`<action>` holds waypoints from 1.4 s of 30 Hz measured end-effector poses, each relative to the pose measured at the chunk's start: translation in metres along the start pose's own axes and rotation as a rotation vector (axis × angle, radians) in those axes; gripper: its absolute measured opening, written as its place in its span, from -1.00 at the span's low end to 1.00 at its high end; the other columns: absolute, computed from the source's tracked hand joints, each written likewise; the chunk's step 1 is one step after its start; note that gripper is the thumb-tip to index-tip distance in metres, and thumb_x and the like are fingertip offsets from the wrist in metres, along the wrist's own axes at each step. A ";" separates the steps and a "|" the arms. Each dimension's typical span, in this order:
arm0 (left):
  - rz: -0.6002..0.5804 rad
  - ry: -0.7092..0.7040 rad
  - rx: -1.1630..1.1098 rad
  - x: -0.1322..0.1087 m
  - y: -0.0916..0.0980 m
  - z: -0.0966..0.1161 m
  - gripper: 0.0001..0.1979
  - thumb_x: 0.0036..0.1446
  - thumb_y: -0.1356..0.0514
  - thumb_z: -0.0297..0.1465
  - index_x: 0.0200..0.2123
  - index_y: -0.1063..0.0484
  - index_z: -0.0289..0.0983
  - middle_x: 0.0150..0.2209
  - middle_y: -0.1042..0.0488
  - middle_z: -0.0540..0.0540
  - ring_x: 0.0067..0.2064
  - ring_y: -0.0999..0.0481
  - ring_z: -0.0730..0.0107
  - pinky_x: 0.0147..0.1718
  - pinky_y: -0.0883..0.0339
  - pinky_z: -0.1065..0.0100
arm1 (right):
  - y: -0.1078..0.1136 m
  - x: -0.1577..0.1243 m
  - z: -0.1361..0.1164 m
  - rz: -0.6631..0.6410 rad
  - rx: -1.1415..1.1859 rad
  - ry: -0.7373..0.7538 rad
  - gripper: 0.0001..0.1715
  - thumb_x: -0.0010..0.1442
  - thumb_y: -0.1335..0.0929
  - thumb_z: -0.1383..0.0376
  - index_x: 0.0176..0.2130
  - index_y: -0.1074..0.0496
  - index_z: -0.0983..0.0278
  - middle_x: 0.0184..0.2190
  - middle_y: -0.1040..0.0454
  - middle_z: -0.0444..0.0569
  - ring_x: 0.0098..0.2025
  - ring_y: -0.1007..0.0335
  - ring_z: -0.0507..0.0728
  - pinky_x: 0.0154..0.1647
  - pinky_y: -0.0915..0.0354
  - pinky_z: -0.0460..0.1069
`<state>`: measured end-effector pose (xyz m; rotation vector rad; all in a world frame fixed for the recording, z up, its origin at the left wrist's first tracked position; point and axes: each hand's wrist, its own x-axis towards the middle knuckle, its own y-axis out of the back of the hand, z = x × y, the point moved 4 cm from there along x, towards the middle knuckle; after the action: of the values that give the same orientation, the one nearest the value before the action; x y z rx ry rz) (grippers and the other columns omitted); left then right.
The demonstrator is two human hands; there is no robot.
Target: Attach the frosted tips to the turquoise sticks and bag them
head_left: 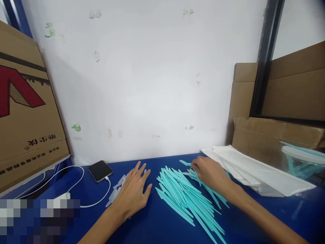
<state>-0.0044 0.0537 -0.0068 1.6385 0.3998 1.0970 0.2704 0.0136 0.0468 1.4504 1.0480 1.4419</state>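
A pile of slim teal plastic sticks point(182, 193), shaped like eyebrow razors, lies on the blue tabletop between my hands. My right hand point(209, 171) is closed at the pile's far right, fingers pinched on one teal stick point(185, 163) whose tip pokes out to the left. More sticks lie under and beside that hand. Fingers spread and palm down, my left hand point(135, 188) rests over small translucent plastic pieces point(115, 193) that resemble blade caps. It hides part of them, and nothing shows in its grasp.
At left lies a phone point(100, 171) with a white charging cable point(105, 198). White plastic bags point(243, 166) are stacked at right, near a clear tub point(302, 159) of teal sticks. Cardboard boxes point(27, 112) flank both sides; a white wall point(152, 84) stands behind.
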 end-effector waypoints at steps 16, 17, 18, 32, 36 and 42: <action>-0.145 -0.167 -0.011 0.000 -0.001 0.021 -0.51 0.25 0.07 -0.67 0.01 -0.50 -0.14 -0.10 -0.59 -0.13 -0.07 -0.56 0.22 0.11 -0.26 0.10 | -0.008 -0.003 -0.010 -0.062 0.093 0.295 -0.60 0.37 -0.25 0.10 -0.25 -0.60 0.21 -0.34 -0.62 0.04 -0.27 -0.53 0.21 -0.23 -0.25 0.00; -0.148 -0.154 -0.014 0.000 -0.001 0.020 -0.51 0.24 0.06 -0.68 0.00 -0.50 -0.12 -0.12 -0.59 -0.12 -0.09 -0.56 0.22 0.04 -0.31 0.15 | -0.009 -0.006 -0.015 -0.060 0.109 0.348 -0.61 0.37 -0.25 0.11 -0.26 -0.60 0.21 -0.35 -0.62 0.04 -0.27 -0.54 0.22 -0.20 -0.26 0.02; -0.151 -0.144 -0.014 0.001 -0.001 0.018 -0.52 0.23 0.04 -0.68 -0.01 -0.51 -0.11 -0.12 -0.58 -0.12 -0.09 -0.55 0.21 -0.02 -0.34 0.19 | -0.010 -0.008 -0.019 -0.056 0.106 0.377 -0.62 0.36 -0.26 0.12 -0.25 -0.60 0.21 -0.36 -0.62 0.03 -0.27 -0.54 0.22 -0.17 -0.26 0.03; -0.264 -0.184 0.211 0.009 0.006 0.021 -0.71 0.27 0.01 -0.61 -0.11 -0.45 -0.26 -0.10 -0.48 -0.21 -0.10 -0.45 0.09 -0.14 -0.32 0.13 | -0.013 -0.003 -0.018 -0.018 0.106 0.369 -0.77 0.34 -0.28 0.29 -0.31 -0.50 0.22 -0.40 -0.57 -0.05 -0.37 -0.47 0.15 -0.33 -0.17 -0.01; -0.271 -0.147 0.151 0.008 0.010 0.024 -0.73 0.34 0.04 -0.55 -0.18 -0.44 -0.26 -0.19 -0.51 -0.15 -0.16 -0.48 0.15 -0.15 -0.33 0.15 | -0.004 -0.002 -0.015 0.025 0.203 0.368 -0.77 0.41 -0.19 0.28 -0.18 -0.40 0.24 -0.30 -0.52 -0.02 -0.39 -0.41 0.10 -0.44 -0.11 -0.04; -0.003 -0.037 -0.282 0.009 0.020 0.019 -0.71 0.41 0.06 -0.39 0.00 -0.42 -0.17 -0.06 -0.52 -0.10 -0.04 -0.52 0.22 -0.06 -0.38 0.23 | 0.000 -0.011 -0.023 0.076 0.352 0.431 -0.77 0.45 -0.12 0.28 -0.05 -0.31 0.22 -0.30 -0.46 -0.05 -0.35 -0.39 0.09 -0.39 -0.21 -0.04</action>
<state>0.0111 0.0418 0.0148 1.4058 0.2121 1.0667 0.2478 0.0025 0.0435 1.4619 1.5928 1.7355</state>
